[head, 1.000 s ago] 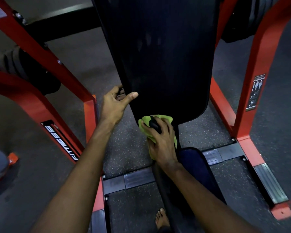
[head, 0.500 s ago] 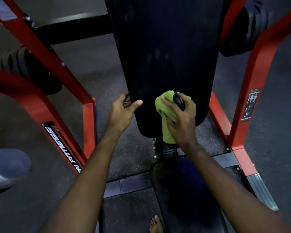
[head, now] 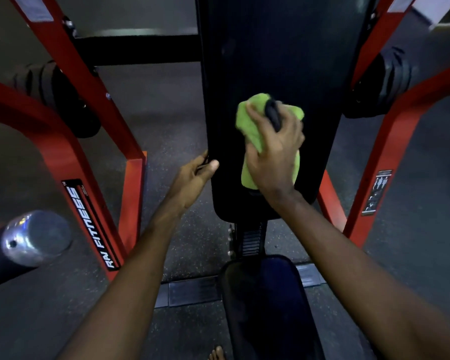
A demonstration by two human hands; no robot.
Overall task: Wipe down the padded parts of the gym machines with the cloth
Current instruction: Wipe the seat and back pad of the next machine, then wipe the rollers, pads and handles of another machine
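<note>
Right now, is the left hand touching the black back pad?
Touching. The head view shows the left hand gripping the left edge of the back pad, thumb in front, fingers behind.

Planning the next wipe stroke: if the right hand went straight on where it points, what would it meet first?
Likely nothing: the right hand, holding the green cloth, points up the back pad, bare to the picture's top.

We get a single view (wide-angle, worn on the head), facing forward and steeply down, close in. The right hand (head: 276, 152) falls near frame centre, the left hand (head: 192, 178) just beside it, the back pad (head: 283, 48) beyond both.
</note>
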